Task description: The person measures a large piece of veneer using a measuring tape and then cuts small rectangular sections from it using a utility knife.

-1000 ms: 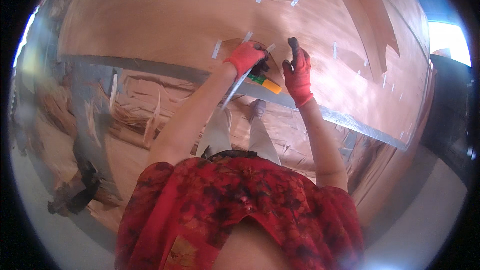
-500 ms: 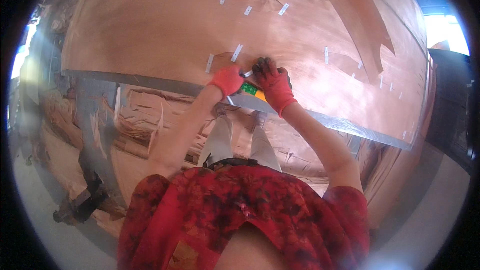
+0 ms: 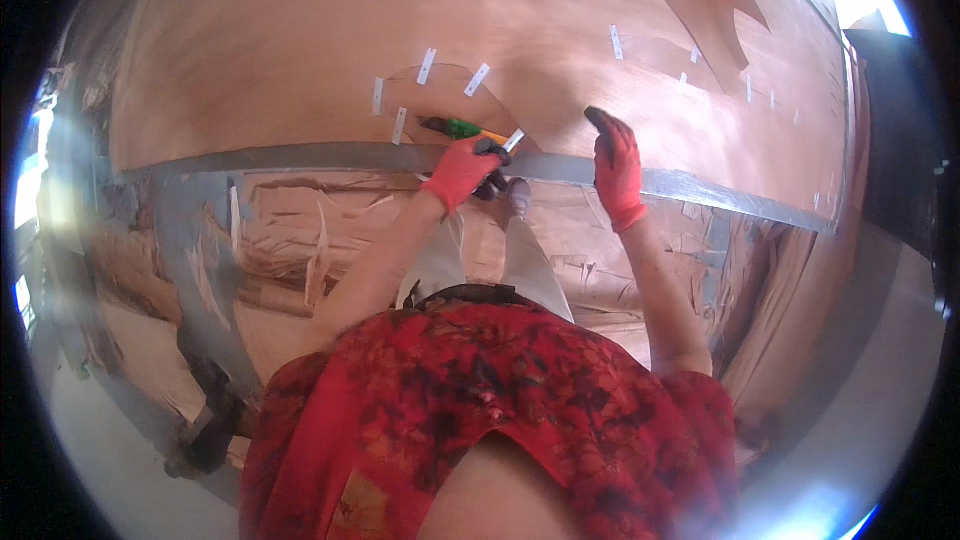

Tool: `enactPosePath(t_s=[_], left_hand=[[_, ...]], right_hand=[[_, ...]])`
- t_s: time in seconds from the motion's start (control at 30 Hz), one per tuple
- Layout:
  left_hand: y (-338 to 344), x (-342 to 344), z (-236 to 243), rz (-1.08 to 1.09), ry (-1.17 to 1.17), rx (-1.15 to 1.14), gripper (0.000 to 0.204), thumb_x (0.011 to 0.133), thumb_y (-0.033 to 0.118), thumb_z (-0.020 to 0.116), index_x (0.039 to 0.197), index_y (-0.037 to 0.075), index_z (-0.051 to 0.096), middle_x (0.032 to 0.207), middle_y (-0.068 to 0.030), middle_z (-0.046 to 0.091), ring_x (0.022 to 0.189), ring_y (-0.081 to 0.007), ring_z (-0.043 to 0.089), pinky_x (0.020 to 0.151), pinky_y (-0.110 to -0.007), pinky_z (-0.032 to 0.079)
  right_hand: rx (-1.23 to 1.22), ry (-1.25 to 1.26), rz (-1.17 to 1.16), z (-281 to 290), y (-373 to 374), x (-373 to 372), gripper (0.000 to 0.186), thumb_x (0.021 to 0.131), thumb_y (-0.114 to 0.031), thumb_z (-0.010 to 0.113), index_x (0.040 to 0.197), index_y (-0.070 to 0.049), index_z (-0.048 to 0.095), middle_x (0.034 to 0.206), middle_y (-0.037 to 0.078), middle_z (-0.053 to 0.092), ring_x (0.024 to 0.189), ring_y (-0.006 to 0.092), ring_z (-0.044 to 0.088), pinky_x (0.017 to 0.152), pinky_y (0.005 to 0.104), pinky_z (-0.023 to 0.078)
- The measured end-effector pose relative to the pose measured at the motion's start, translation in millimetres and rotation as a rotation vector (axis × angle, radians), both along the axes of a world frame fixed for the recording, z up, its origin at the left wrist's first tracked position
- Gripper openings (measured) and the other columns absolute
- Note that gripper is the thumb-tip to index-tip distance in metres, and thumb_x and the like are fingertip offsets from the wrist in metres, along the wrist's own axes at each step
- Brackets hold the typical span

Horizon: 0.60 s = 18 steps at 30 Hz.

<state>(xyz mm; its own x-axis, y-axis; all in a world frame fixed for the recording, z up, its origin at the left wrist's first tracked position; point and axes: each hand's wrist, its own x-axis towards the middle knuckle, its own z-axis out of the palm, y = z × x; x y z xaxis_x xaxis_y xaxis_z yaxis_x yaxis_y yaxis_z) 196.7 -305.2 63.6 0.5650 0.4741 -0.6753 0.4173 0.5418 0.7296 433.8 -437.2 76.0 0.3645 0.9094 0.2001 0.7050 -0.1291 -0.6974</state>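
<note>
The left hand (image 3: 465,172) seems to pinch a strip (image 3: 514,140) near the front edge of the sheet (image 3: 300,70), its long axis slanting up rightward. The right hand (image 3: 620,170), just lifted away, is open and apparently empty; another strip (image 3: 477,80) now shows, probably pressed down. Beyond the left hand the tool (image 3: 462,128) lies nearly crosswise, yellow end rightward.

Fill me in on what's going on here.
A person in red-and-black work gloves is at a broad, brown, wood-like sheet. The left hand is at its near edge, with a short white strip by the fingertips; whether they grip it is unclear. A slim green-and-yellow tool sits just beyond that hand. The right hand is off to the right, apart from the left, with nothing visible in it. More short white strips dot the sheet.
</note>
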Motion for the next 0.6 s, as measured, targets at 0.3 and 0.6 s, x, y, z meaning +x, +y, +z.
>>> enactPosePath(t_s=[0.3, 0.6], left_hand=[[-6, 35, -39, 0.073, -0.077, 0.165, 0.021, 0.091, 0.021, 0.069, 0.099, 0.001, 0.072, 0.084, -0.0081, 0.072, 0.067, -0.0141, 0.068, 0.058, -0.029, 0.054], [-10, -10, -12, -0.261, 0.225, 0.06, 0.028, 0.087, 0.025, 0.07, 0.103, 0.003, 0.072, 0.086, -0.0116, 0.073, 0.08, -0.0206, 0.07, 0.072, -0.035, 0.054]], right_hand=[[-0.104, -0.323, 0.257, -51, 6, -47, 0.049, 0.086, -0.007, 0.058, 0.133, -0.016, 0.062, 0.14, 0.005, 0.057, 0.13, 0.0294, 0.051, 0.099, 0.0453, 0.045], [-0.116, -0.489, 0.348, -59, 1, -50, 0.048, 0.083, -0.014, 0.061, 0.13, -0.024, 0.064, 0.141, 0.0, 0.051, 0.131, 0.027, 0.047, 0.091, 0.0494, 0.045]])
